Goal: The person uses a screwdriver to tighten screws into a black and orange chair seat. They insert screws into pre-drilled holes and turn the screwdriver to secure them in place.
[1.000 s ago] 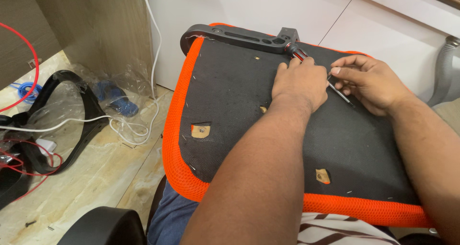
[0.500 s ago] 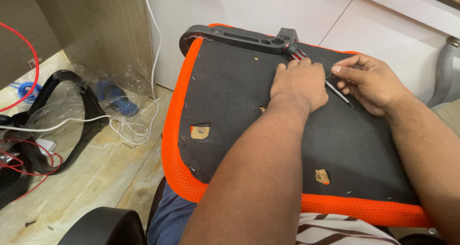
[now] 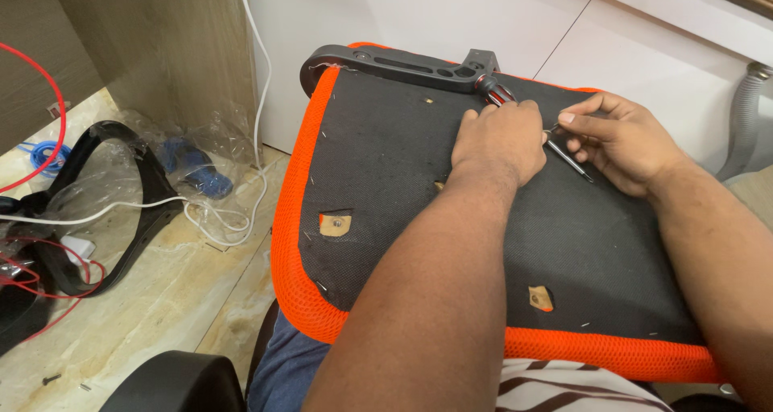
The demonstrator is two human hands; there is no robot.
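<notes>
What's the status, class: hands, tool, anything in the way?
Left hand gripping screwdriver on the upturned chair seat. Right hand pinching its shaft. Black armrest bracket close ahead.

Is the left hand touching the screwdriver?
Touching. The head view shows the left hand wrapped over the screwdriver, its handle and shaft poking out either side.

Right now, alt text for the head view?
Both hands work at the far edge of an upturned chair seat with orange trim, lying on the person's lap. The left hand grips a screwdriver; the right hand pinches its shaft. A black armrest bracket lies along the far edge; cables and plastic bags lie on the floor, left.
</notes>
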